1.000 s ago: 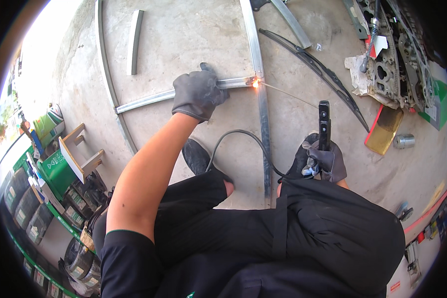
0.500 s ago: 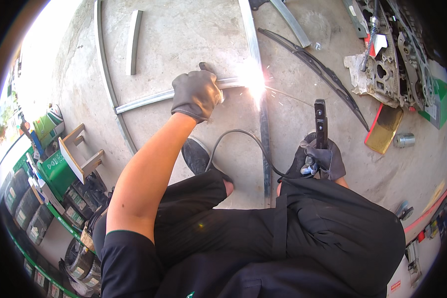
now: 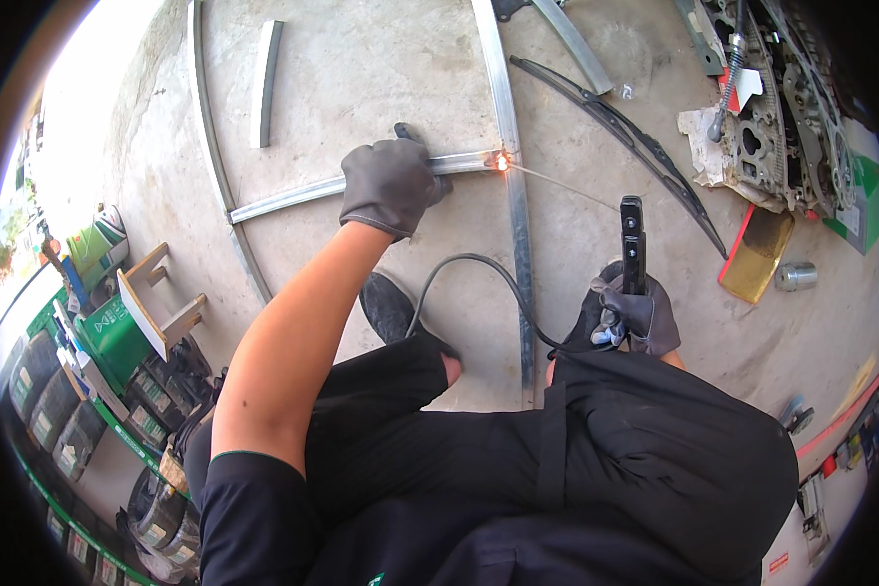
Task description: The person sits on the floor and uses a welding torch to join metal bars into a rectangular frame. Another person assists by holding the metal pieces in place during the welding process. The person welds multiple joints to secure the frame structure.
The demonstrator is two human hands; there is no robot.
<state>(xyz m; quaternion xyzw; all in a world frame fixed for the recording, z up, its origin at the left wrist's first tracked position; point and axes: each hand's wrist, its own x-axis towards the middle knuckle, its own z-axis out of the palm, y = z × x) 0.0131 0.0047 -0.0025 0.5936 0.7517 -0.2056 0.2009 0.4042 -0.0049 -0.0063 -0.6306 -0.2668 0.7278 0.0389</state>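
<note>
**Weld joint under way on floor-laid metal rails**

Left hand [image 3: 389, 184], gloved in grey, lies palm down with fingers curled over one short cross rail [image 3: 293, 198], pressing it to the concrete floor [image 3: 361, 68]. Left of that hand: one long curved rail [image 3: 208, 146] and one short loose bar [image 3: 266, 83], lying apart from each other. Just right of the hand, the cross rail's end meets one long upright rail [image 3: 514, 195]; a single orange glow [image 3: 501, 162] shows at that junction.

One thin welding rod [image 3: 562, 185] runs from the glow down to one black electrode holder [image 3: 632, 244]. Right hand [image 3: 635, 317], also gloved, is closed tight around the holder's grip. One black cable [image 3: 479, 273] loops from it across the floor.

Beyond the right hand: one wiper blade [image 3: 625, 127], one engine part [image 3: 781, 127], one small metal cylinder [image 3: 796, 276].
</note>
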